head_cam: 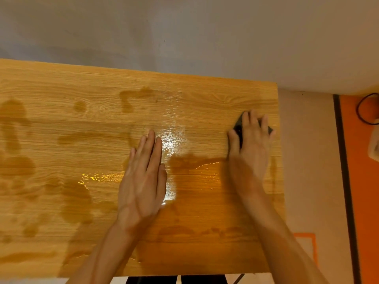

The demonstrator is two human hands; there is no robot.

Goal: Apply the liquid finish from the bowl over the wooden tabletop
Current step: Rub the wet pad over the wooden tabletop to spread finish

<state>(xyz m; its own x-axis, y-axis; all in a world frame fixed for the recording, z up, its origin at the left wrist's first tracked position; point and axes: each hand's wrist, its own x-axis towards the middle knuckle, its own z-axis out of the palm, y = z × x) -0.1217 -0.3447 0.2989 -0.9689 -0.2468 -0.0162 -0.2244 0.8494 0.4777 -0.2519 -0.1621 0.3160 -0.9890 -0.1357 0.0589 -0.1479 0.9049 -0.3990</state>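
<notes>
The wooden tabletop (82,124) fills most of the view, streaked with dark wet patches and glossy pools of liquid finish (174,140) near its middle. My left hand (143,177) lies flat on the wood with straight fingers, just left of the shiny wet area. My right hand (251,144) presses a dark cloth or pad (239,125) onto the table near the right edge, fingers spread over it and thumb beside it. Most of the pad is hidden under the fingers. The bowl is not in view.
A grey wall (184,33) runs behind the table's far edge. To the right lie pale floor (307,160), a dark strip, an orange surface (361,201) and a black cable (363,111). The table's near edge is at the bottom.
</notes>
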